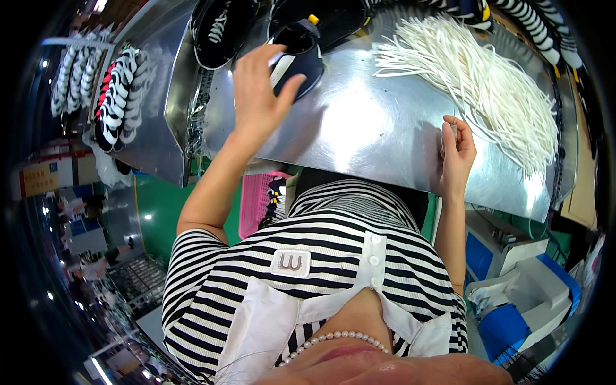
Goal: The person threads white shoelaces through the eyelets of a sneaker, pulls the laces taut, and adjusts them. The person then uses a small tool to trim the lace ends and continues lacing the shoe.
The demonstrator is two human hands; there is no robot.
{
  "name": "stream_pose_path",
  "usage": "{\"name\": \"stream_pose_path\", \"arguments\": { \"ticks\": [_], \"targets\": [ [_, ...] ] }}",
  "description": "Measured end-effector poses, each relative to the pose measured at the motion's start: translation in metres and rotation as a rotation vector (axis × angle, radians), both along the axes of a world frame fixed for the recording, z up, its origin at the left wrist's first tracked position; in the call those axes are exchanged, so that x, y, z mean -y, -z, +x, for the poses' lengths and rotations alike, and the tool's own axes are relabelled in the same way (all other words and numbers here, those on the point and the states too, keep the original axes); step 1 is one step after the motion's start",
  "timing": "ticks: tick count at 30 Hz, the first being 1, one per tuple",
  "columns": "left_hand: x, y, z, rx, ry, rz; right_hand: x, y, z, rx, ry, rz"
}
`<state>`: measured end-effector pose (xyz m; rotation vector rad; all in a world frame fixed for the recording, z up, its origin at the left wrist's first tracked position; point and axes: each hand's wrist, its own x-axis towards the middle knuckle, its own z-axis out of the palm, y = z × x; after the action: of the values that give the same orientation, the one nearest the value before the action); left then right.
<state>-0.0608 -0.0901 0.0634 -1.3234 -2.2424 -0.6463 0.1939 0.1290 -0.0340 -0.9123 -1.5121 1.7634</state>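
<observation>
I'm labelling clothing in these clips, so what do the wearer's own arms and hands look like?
The left hand and right hand are both ungloved, and no watch or bracelet shows on either wrist. The left sleeve and right sleeve are short, with dark and white stripes; the forearms are uncovered.

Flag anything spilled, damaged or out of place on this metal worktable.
Nothing looks spilled or damaged. The untidiest spot is the white shoelaces, heaped at the right of the metal worktable with loose ends splaying out. The navy shoe upper is partly hidden by the left grip, so its full condition can't be judged.
</observation>
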Motion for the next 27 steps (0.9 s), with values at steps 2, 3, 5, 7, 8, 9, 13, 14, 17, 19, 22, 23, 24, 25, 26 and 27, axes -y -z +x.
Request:
{"name": "stream_pose_path", "arguments": {
  "ticks": [2, 3, 5, 7, 8, 9, 13, 14, 17, 19, 22, 23, 24, 25, 26, 27],
  "targets": [
    [0.006, 0.026, -0.031, 0.113, -0.037, 0.076, 0.002, -0.003, -0.006, -0.023, -0.044, -0.041],
    [0.004, 0.03, -0.04, 0.104, -0.012, 0.042, 0.004, -0.004, -0.011, -0.022, -0.072, -0.054],
    [-0.005, 0.029, -0.05, 0.09, -0.005, -0.118, 0.009, -0.007, -0.026, 0.002, -0.117, 0.014],
    [-0.018, 0.011, -0.048, 0.007, -0.033, -0.333, 0.022, -0.024, -0.033, 0.04, -0.177, 0.153],
    [-0.019, 0.009, -0.049, 0.091, -0.038, -0.356, 0.027, -0.029, -0.033, 0.023, -0.21, 0.187],
    [-0.02, 0.008, -0.052, 0.174, -0.044, -0.38, 0.028, -0.027, -0.03, 0.029, -0.246, 0.198],
    [-0.031, -0.025, -0.032, 0.639, -0.043, -0.323, 0.032, -0.015, -0.017, 0.016, -0.255, 0.069],
    [-0.033, -0.027, -0.026, 0.806, -0.033, -0.253, 0.032, -0.016, -0.018, 0.007, -0.247, 0.068],
    [-0.04, -0.02, -0.006, 0.953, 0.244, -0.288, 0.023, -0.021, -0.025, 0.047, -0.247, 0.105],
    [-0.043, -0.016, 0.005, 0.454, 0.427, -0.432, 0.014, -0.013, -0.032, 0.092, -0.187, 0.237],
    [-0.044, 0.0, 0.021, 0.37, 0.478, -0.5, 0.007, -0.012, -0.036, 0.03, -0.184, 0.135],
    [-0.045, 0.006, 0.026, 0.4, 0.454, -0.57, 0.006, -0.011, -0.035, -0.011, -0.189, 0.116],
    [-0.047, 0.014, 0.033, 0.452, 0.423, -0.505, 0.007, -0.015, -0.033, 0.016, -0.183, 0.131],
    [-0.049, 0.021, 0.04, 0.502, 0.387, -0.446, 0.01, -0.022, -0.032, 0.039, -0.179, 0.14],
    [-0.052, 0.025, 0.043, 0.551, 0.349, -0.386, 0.011, -0.025, -0.031, 0.061, -0.177, 0.149],
    [-0.056, 0.025, 0.04, 0.55, 0.324, -0.404, 0.01, -0.019, -0.034, 0.045, -0.123, 0.238]
  ]
}}
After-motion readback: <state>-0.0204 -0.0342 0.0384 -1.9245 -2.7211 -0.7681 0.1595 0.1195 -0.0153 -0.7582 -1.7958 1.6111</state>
